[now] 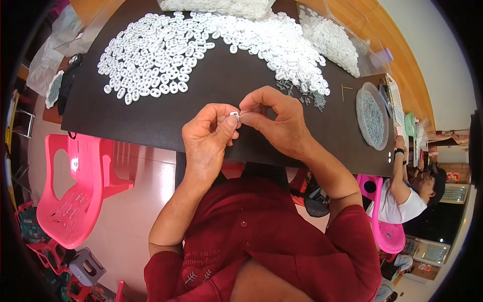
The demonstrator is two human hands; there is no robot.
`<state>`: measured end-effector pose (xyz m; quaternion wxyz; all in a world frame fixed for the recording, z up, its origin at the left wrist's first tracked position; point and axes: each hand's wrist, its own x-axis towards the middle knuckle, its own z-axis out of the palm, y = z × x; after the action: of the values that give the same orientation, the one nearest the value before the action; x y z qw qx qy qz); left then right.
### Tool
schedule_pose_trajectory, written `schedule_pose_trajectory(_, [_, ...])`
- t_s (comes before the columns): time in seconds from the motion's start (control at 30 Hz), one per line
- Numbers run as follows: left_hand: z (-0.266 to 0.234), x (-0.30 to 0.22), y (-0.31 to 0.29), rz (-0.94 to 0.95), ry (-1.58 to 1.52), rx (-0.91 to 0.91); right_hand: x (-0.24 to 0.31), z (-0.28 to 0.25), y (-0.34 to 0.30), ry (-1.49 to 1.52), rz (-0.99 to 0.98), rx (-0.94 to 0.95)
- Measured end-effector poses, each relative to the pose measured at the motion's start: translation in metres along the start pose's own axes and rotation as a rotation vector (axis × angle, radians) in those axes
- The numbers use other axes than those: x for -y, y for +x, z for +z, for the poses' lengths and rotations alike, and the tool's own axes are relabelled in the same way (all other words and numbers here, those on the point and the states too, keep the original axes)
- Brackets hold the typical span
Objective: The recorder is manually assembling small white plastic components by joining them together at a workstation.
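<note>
One white piece [233, 114] sat mid-frame, pinched in my left fingers [225, 129]; my right fingers [255, 120] met its edge, whether gripping anything I couldn't tell. Above the dark surface [226, 75], a steady left hold and small right-hand movements seemed wisest.

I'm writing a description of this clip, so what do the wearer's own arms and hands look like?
Both the left hand and right hand are ungloved, with bare wrists and forearms. Short, dark red sleeves cover the upper arms, matching a buttoned shirt. No cables show.
</note>
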<state>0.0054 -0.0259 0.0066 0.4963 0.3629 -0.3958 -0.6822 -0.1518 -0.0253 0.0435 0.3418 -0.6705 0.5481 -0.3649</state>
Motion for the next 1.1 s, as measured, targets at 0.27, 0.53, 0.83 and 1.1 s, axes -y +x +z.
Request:
schedule_pose_trajectory(0.27, [0.003, 0.010, -0.004, 0.215, 0.168, -0.083, 0.001, 0.009, 0.000, 0.103, 0.034, -0.038])
schedule_pose_trajectory(0.53, [0.001, 0.007, -0.006, 0.166, 0.076, -0.118, 0.003, 0.014, -0.001, 0.107, 0.010, -0.056])
schedule_pose_trajectory(0.83, [0.001, 0.015, -0.007, 0.265, 0.163, -0.152, -0.004, 0.022, -0.002, -0.032, -0.104, -0.126])
schedule_pose_trajectory(1.1, [0.001, 0.009, -0.003, 0.146, -0.045, -0.145, -0.007, 0.024, 0.001, 0.114, -0.042, -0.113])
